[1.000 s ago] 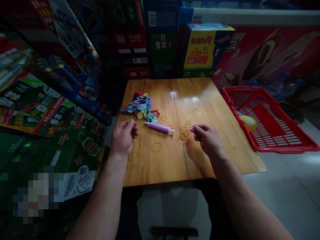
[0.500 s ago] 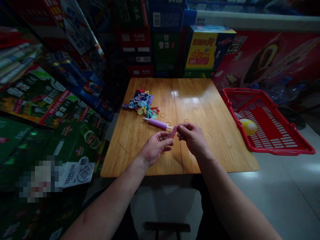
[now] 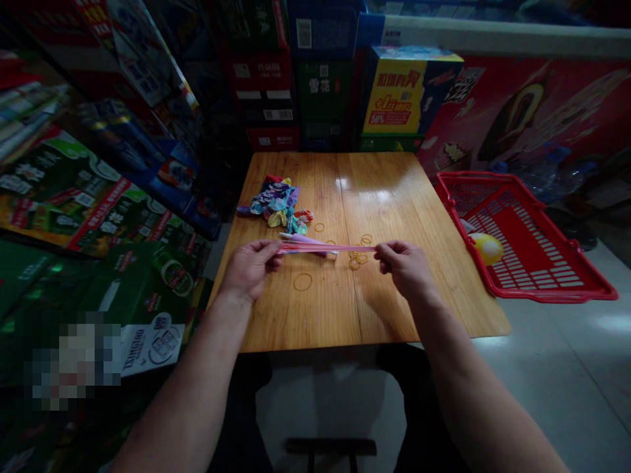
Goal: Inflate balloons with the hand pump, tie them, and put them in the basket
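Note:
A pink balloon [image 3: 340,248] is stretched long and thin above the wooden table [image 3: 315,315]. Its left end is pinched in my left hand [image 3: 252,264], its right end in my right hand [image 3: 403,264]. Behind and partly under the stretched balloon lies a purple pump [image 3: 305,242] with a white tip. A pile of crumpled, colourful balloons [image 3: 279,202] rests beyond my left hand. Several thin yellow rubber bands [image 3: 362,258] are scattered between my hands, and a single larger one [image 3: 302,282] lies nearer the front edge.
A red basket [image 3: 530,246] with a yellow and white object [image 3: 487,249] inside stands right of the table. Drink cartons [image 3: 323,98] are stacked behind it, and green beer cartons [image 3: 142,276] line the left. A dark stool [image 3: 330,447] is below.
My hands have moved apart, left hand to the left and right hand to the right, pulling the pink balloon from short and slack into a long, taut strip. The view has shifted slightly.

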The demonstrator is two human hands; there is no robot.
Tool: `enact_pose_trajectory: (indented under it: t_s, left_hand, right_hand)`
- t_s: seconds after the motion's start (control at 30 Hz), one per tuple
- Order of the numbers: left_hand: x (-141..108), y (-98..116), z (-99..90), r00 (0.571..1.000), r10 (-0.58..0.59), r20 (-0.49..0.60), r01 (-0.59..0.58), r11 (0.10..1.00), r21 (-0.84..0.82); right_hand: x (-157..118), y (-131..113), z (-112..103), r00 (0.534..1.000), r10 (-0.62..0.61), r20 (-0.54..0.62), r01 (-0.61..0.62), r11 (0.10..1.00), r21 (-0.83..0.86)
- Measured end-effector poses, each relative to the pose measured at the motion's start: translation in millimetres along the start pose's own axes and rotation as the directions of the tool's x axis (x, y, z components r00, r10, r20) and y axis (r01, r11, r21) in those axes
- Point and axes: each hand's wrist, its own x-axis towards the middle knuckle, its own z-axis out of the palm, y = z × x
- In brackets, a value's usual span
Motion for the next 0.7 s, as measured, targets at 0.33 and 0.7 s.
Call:
enact_pose_trajectory:
  t_s: [0.33, 0.7]
  left_hand:
    - [-8.7, -23.8, 17.3, 0.990, -0.100, 0.102, 0.096, 0.994, 0.043]
    - [-33.1, -16.8, 27.3, 0.865, -0.463, 0.193, 0.494, 0.853, -0.167]
  right_hand:
    - [-23.6, 19.5, 71.5, 0.963, 0.105, 0.248, -0.087, 0.993, -0.081]
    - [-22.4, 32.8, 133.8, 0.967, -0.041, 0.250, 0.058, 0.996, -0.061]
